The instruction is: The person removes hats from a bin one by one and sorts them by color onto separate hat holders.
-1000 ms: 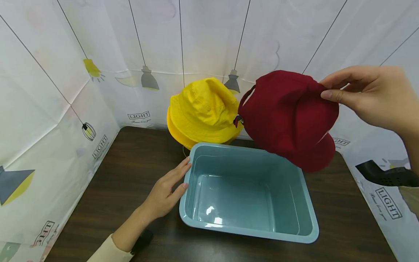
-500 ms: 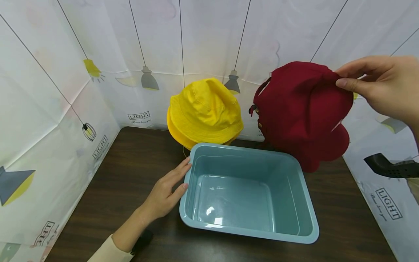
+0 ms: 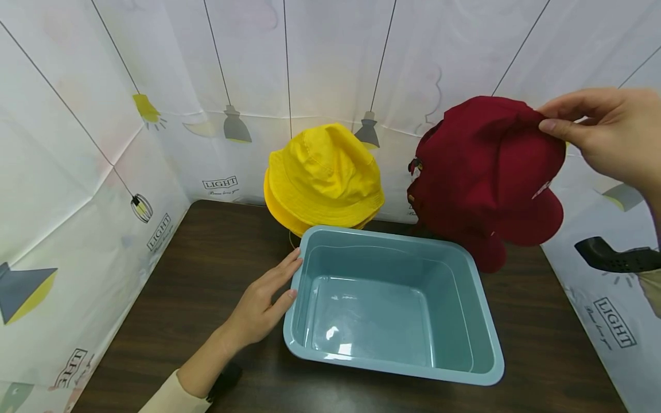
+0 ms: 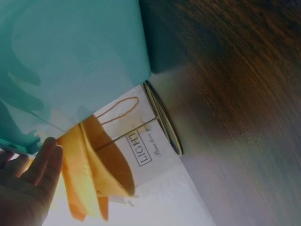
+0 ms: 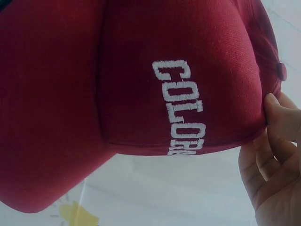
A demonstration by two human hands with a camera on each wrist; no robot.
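Observation:
Between thumb and fingers, my right hand pinches the crown of a dark red baseball cap at the back right. White embroidered letters show on that cap's front in the right wrist view. Below it, a second red cap is mostly hidden, with its brim poking out beside a light blue plastic basin. Whether the two caps touch I cannot tell. My left hand rests with straight fingers against the basin's left rim. Behind the basin sit yellow bucket hats, one over another.
The dark wood table runs under the basin. A white curtain printed with lamps closes off the back and sides. A thin cord loops from a yellow hat near the basin in the left wrist view.
My right hand has carried the red cap rightward, away from the basin, to above the second red cap, which has come into view. The left hand and basin stay put.

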